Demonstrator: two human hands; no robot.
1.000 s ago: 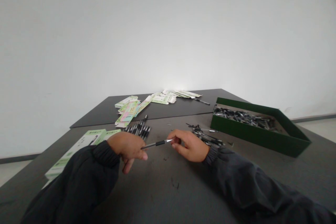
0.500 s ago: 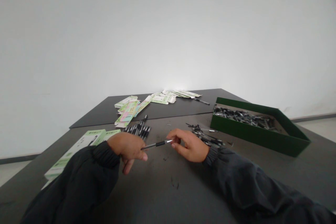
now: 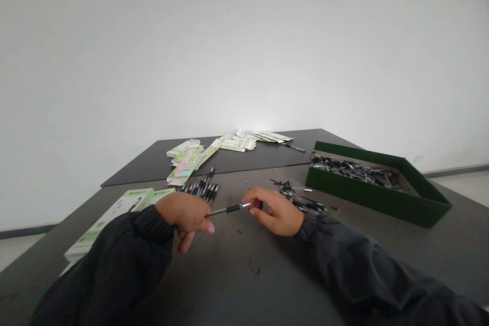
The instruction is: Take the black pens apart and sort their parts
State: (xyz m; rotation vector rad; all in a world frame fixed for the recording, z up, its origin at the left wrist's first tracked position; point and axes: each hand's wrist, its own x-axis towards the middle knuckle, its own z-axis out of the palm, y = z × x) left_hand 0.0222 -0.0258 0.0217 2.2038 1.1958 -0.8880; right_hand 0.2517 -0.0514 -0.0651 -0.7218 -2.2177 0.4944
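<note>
1. Gel pen [image 3: 228, 210] is held between the two hands, seemingly raised off the dark table [image 3: 221, 290], with its silver cone tip turned toward the right.
2. Left hand [image 3: 185, 214]: rear of barrel is pinched near the thumb, palm down; the other fingers are left loose. Right hand [image 3: 277, 212]: thumb and forefinger are curled right at the cone; whether the tip is gripped or merely neared cannot be told.
3. Handling, as judged: pen is likely light and stiff. Smooth barrel may be slippery; best purchase should be given by the black grip section, probably rubber. Barrel can be pinched firmly, but cone and point should be treated as the delicate part and not be side-loaded.
4. Printed pen cartons [image 3: 110, 216], green and white, are partly covered by the left forearm. Bundled pens [image 3: 202, 186] are laid just beyond the left hand; loose pens and slim parts [image 3: 303, 201] are scattered beside the right wrist.
5. Farther right, an open green box [image 3: 374, 195] is filled in part with a jumble of pens or pen parts; which, cannot be told.
6. At the far side, flattened cartons [image 3: 233, 143] are strewn, with a single pen [image 3: 293, 147] set beside them.
7. Versus one second ago: no clear change is seen. Pen angle and both holds are kept; only a slight shift of the whole view is noticed.
</note>
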